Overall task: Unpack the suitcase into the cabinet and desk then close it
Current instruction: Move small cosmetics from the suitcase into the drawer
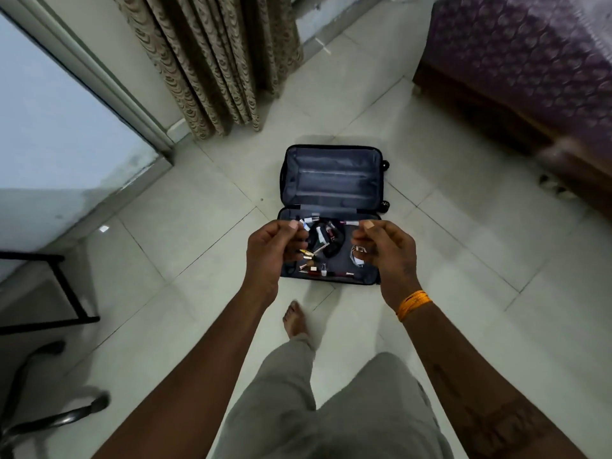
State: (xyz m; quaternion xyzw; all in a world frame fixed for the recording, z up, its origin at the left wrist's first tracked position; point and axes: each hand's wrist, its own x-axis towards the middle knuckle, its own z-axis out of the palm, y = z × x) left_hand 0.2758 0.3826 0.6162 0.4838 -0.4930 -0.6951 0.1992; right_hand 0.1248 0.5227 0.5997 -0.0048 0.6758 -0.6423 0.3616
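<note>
Suitcase (pixel 331 180): dark, soft-sided, lying fully open on the tiled floor (pixel 198 276), centre of view. Far half shows bare grey-blue lining with two strap bands across it. Two wheels (pixel 384 165) project from its right edge.

Near half of suitcase: holds loose small items (pixel 318 256): lipstick-like tubes in gold and red, small white tubes, a dark coiled object, and a pale looped thing at the right side. Exact identity of most pieces too small to tell.

Left hand (pixel 275 250): raised in front of the near half of the suitcase, fingers curled inward, thumb up. Whether it holds anything cannot be told.

Right hand (pixel 384 250): raised level with the left hand, just apart from it, fingers likewise curled toward the palm. Whether anything is between the fingers cannot be told. Orange thread band (pixel 414 304) around the wrist.

Person: standing short of the suitcase, grey trousers (pixel 331 409), one bare foot (pixel 296 319) forward on the floor.

Curtain (pixel 212 61): beige, patterned, hanging beyond the suitcase to the left.

Bed (pixel 530 61): purple patterned cover on a wooden frame, upper right, well apart from the suitcase.

Black metal frame (pixel 66 286): at the left edge, near a chair base (pixel 49 415) at lower left.

Glass door (pixel 49 111): far left, with a pale frame.
</note>
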